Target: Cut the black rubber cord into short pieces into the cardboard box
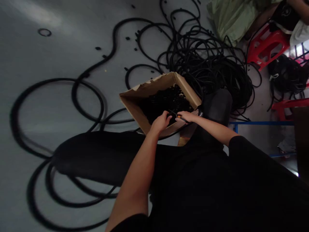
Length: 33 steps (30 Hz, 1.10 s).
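My right hand (185, 116) is closed round a pair of scissors (179, 117) with dark handles and a bit of orange, their blades pointing left towards my other hand. My left hand (161, 122) is closed just left of the blades, fingers pinched together; what they grip is too dark to make out. Both hands are over the near side of an open cardboard box (130, 102) with ragged upper edges. Inside the box lies a heap of small black pieces (159, 102). Black hose (172, 132) passes along the box's near side.
Loose loops of black hose (18, 129) lie on the grey floor at left, and a large tangle (193, 54) lies behind the box. Small black bits are scattered about. Red stools (267, 48), a greenish sack (233, 17), a blue frame (263, 123) and part of another person are at right.
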Each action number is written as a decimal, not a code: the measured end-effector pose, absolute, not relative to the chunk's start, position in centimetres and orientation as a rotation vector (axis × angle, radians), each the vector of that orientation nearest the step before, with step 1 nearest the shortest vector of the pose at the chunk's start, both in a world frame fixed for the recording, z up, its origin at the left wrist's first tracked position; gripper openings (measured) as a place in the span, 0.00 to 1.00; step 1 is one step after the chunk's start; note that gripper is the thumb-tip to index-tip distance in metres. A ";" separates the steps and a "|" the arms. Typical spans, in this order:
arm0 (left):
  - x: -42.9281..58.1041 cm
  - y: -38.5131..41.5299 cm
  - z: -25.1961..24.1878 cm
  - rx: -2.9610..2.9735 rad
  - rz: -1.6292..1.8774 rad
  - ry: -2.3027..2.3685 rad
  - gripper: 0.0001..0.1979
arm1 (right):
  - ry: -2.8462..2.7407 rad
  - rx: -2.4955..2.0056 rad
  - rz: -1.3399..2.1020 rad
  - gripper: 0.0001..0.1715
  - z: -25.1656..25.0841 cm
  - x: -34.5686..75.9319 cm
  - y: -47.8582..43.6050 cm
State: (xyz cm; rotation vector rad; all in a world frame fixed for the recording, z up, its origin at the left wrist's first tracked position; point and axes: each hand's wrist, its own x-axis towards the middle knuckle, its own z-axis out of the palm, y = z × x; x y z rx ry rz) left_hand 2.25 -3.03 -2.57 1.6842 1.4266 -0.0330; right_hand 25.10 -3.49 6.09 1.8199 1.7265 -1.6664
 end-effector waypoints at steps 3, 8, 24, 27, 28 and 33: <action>2.2 -3.1 -2.5 1.718 0.003 1.423 0.17 | 1.674 1.852 -1.732 0.19 5.9 25.2 -3.7; 2.4 -3.4 -2.8 1.616 0.124 1.311 0.13 | 1.684 1.759 -1.793 0.16 5.4 25.4 -3.6; 2.5 -3.0 -3.0 1.126 0.198 1.200 0.21 | 1.819 1.752 -1.689 0.11 4.0 25.1 -3.9; 2.2 -3.1 -2.8 0.863 0.229 1.161 0.21 | 1.797 1.746 -1.695 0.10 4.6 25.1 -3.8; 2.1 -3.0 -2.8 0.791 0.247 1.150 0.21 | 1.807 1.752 -1.673 0.11 4.8 25.1 -3.7; 1.8 -2.7 -2.4 0.621 0.307 1.149 0.17 | 1.884 1.764 -1.622 0.13 5.1 25.3 -3.6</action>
